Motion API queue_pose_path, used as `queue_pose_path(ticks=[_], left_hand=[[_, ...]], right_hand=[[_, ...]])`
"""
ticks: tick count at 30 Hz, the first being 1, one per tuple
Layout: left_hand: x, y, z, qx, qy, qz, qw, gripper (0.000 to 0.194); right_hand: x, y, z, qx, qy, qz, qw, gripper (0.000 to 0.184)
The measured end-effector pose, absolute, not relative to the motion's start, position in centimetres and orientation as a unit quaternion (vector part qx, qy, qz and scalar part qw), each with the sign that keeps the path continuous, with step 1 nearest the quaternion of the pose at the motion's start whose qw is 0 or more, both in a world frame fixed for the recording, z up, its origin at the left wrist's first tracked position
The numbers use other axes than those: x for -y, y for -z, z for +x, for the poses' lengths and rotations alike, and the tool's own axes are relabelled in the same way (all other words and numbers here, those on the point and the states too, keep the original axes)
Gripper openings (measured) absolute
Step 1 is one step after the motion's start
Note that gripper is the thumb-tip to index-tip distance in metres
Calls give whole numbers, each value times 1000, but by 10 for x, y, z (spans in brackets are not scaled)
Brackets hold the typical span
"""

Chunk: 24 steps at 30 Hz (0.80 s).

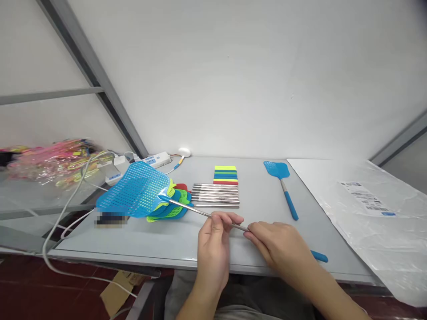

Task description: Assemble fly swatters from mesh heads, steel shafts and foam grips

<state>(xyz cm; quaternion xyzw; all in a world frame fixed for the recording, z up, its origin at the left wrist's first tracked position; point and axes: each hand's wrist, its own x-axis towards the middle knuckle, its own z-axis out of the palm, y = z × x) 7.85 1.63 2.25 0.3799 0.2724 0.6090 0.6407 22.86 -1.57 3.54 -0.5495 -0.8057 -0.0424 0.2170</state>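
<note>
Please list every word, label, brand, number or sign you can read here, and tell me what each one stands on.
No text can be read with certainty.
Printed label on the white sheet: lines of dark print, too small and blurred to read.
White power strip: blue panels around the sockets, no legible lettering.
Held blue swatter: no lettering that I can make out.

Power strip (158,159), white cable (96,278) and bagged goods (60,160) left, white sheet (363,244) right
The power strip lies near the pale wall (200,89); the white cable droops below the gray table (133,242); the white sheet bears a printed label (365,198); cardboard (116,292) lies on the dark red floor (66,291).
</note>
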Motion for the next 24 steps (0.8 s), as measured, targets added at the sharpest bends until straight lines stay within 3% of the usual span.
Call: queue_pose_path(ticks=[5, 17, 22, 24], left_hand=[[-30, -41, 67, -249, -663, 342, 618, 29], [-62, -63, 37, -230, -749, 278, 556, 33], [-33, -46, 68, -260, -643, 326, 642, 32], [-28, -43, 72, -254, -644, 350, 631, 31]], right_hand=[[17, -39, 230, 800, 102, -549, 222, 36], [16, -49, 241, 788, 108, -573, 197, 39], [8, -55, 232, 788, 118, -565, 214, 35], [6, -56, 227, 797, 98, -556, 216, 34]])
